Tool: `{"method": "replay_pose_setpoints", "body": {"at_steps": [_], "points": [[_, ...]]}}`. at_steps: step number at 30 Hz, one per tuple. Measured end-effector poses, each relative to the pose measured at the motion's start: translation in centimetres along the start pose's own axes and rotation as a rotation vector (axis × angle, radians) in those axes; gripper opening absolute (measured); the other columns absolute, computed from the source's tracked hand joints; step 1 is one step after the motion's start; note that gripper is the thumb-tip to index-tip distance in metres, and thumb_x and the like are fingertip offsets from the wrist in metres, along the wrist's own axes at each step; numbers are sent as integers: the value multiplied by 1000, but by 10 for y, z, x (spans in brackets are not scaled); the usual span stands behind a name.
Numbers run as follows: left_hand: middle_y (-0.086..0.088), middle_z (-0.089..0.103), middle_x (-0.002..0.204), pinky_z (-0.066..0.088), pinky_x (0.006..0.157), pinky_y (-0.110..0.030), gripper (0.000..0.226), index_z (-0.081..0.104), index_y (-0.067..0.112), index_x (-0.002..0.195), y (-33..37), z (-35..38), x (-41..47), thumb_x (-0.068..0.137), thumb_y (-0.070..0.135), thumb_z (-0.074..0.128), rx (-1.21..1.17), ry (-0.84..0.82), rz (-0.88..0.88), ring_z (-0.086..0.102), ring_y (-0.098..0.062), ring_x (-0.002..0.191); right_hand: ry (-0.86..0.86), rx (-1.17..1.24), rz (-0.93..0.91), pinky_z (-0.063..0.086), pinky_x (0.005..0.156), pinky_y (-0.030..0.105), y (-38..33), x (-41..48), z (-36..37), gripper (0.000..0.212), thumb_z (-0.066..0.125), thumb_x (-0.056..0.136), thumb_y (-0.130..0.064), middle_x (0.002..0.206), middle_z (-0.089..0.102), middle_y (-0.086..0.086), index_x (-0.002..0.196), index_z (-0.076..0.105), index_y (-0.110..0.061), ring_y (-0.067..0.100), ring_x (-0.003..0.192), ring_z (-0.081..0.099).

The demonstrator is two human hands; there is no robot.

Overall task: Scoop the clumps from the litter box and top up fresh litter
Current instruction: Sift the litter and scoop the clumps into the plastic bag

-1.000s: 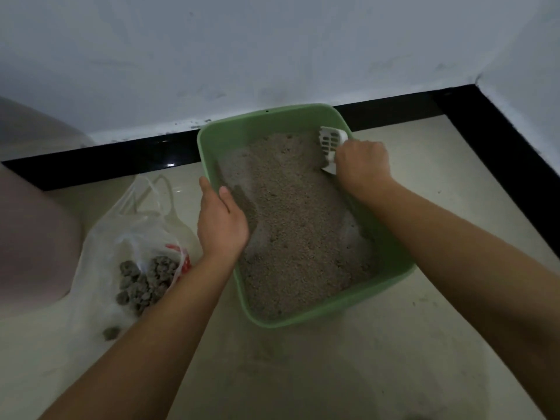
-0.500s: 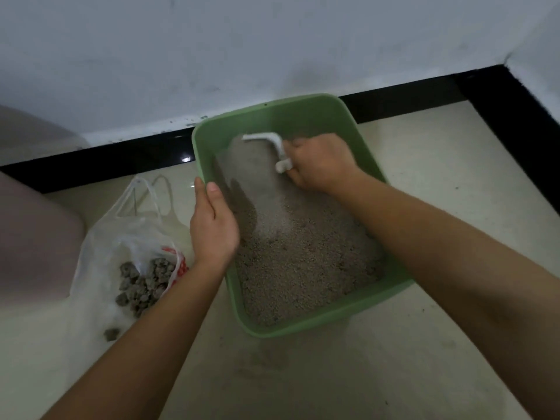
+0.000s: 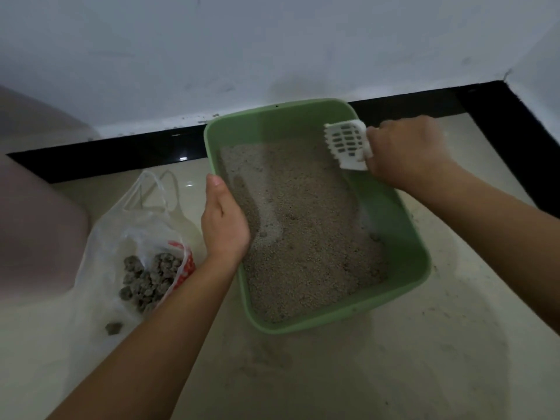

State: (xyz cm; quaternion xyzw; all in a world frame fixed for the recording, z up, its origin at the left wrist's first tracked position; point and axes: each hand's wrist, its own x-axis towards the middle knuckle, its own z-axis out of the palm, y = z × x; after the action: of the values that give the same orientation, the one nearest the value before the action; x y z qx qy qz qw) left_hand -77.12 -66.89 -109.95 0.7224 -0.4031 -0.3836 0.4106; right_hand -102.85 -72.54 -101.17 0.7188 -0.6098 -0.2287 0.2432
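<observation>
A green litter box [image 3: 406,225] sits on the floor, filled with grey-brown litter [image 3: 303,231] that is piled toward the left and near side, leaving bare green along the right wall. My right hand [image 3: 406,150] grips a white slotted scoop [image 3: 348,144] at the box's far right corner, its blade raised above the litter and empty. My left hand [image 3: 224,219] holds the box's left rim, fingers over the edge. A clear plastic bag [image 3: 133,225] lies left of the box with several grey clumps [image 3: 148,277] inside.
One loose clump [image 3: 113,328] lies on the bag near its front edge. A black baseboard [image 3: 121,156] runs along the white wall behind the box and down the right side. A pinkish rounded object [image 3: 33,225] fills the left edge. Spilled dust marks the pale tile floor [image 3: 394,359].
My right hand has swept the scoop from the box's far middle back to the far right corner and lifted it clear of the litter. My left hand stays on the rim.
</observation>
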Motion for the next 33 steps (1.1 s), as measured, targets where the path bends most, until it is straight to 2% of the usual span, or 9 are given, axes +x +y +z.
{"method": "replay_pose_setpoints", "body": {"at_steps": [2,6,13,17,22,25,27,31,33], "points": [[2,27,159,13,111,-23,62,25,26,154,-2,-1,1,101,56,11,-21,-5,-2,23,-15,147,-110,75,39,36,42,23,-12,11,-1,36,58,93,-38,61,52,-2,71,46,-12,12,46,48],[2,33,156,19,110,-19,59,31,22,152,-8,-2,5,103,52,17,-106,11,8,28,-12,144,-88,112,-29,37,43,24,-23,26,3,45,61,90,-41,59,52,-1,64,37,-13,13,48,49],[5,37,154,21,101,-8,48,29,19,153,-11,-1,9,107,33,28,-29,10,62,33,-6,138,-96,314,-44,36,46,20,-31,40,32,46,37,97,-55,59,51,-2,79,57,-18,11,46,49],[5,41,151,23,95,-3,46,32,19,152,-15,-2,11,107,30,29,-33,19,80,34,4,127,-76,427,-248,34,45,19,-69,29,13,43,39,98,-54,58,48,-5,88,60,-17,8,46,44],[10,44,144,22,80,13,45,35,17,150,-18,-4,13,107,27,29,-58,21,85,36,4,123,62,-1,-347,26,41,19,-43,16,-61,33,51,92,-42,53,48,-6,73,58,-16,9,41,41],[4,44,149,19,78,14,45,34,17,151,-17,-3,12,107,27,29,-64,16,61,34,6,120,-42,-194,-306,29,42,22,-28,-6,-74,31,52,93,-23,54,49,-7,63,53,-14,7,45,42],[2,44,149,18,77,15,45,34,17,151,-14,-3,10,107,26,29,-57,11,59,33,7,117,-150,-269,-333,39,46,20,-30,-23,-65,32,53,96,-25,63,60,-5,67,52,-11,7,53,56],[0,44,149,20,84,7,45,33,16,151,-11,-7,9,107,26,28,-18,14,67,39,-3,127,-237,-311,-478,42,48,25,-29,-48,-42,39,58,95,-26,61,53,-3,67,37,-12,12,53,55],[-2,44,150,20,88,-1,46,33,15,151,-9,-9,7,107,27,28,-2,8,63,40,-13,134,-242,-314,-583,53,58,28,-30,-54,-40,29,59,95,-26,63,52,-1,71,50,-13,16,58,57]]}}
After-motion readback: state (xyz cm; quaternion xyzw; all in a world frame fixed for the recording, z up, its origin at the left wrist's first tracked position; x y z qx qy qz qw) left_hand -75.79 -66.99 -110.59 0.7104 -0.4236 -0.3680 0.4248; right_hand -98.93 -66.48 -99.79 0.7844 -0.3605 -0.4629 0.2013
